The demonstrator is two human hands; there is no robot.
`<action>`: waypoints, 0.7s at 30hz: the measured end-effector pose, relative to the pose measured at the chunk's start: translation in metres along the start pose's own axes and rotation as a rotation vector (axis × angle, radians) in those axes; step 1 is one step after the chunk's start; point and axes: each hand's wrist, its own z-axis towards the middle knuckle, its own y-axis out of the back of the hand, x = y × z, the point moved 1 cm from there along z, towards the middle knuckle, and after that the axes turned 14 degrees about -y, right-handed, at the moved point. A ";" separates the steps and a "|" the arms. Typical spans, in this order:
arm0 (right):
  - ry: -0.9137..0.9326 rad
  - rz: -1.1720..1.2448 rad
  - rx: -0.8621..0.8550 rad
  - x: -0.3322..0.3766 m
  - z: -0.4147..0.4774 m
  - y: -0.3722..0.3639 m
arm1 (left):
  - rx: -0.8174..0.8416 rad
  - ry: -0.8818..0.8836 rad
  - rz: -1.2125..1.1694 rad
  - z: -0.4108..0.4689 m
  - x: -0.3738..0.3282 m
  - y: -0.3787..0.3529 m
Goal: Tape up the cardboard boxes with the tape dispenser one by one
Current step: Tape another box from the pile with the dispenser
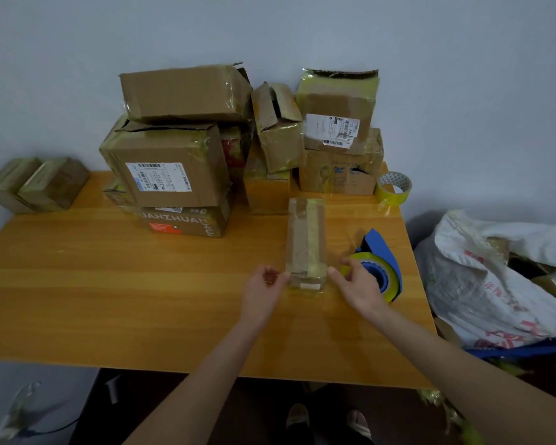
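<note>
While the narrow box (305,239) lies lengthwise on the table (109,284), right of centre, the left hand (264,284) and right hand (357,284) flank its near end, and their curled fingers (281,277) pinch its two near corners. Yellowish tape runs along the box's top. The blue tape dispenser (381,250) stands just beyond the right hand. A spare tape roll (394,187) sits at the table's far right edge, beside the stacked boxes (174,162).
</note>
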 end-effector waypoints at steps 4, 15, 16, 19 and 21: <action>0.039 0.063 0.033 0.001 0.001 -0.011 | -0.005 0.015 -0.027 0.004 -0.006 -0.009; 0.218 -0.193 -0.027 0.008 0.005 -0.013 | 0.103 -0.167 0.293 0.016 -0.007 -0.006; 0.242 -0.287 -0.040 0.010 0.005 -0.012 | 0.123 -0.178 0.354 0.017 -0.007 -0.006; 0.290 -0.512 -0.112 0.018 0.004 -0.006 | 0.147 -0.200 0.466 0.014 -0.009 -0.007; 0.307 -0.588 -0.155 0.023 0.005 -0.001 | 0.151 -0.273 0.573 0.019 -0.012 -0.010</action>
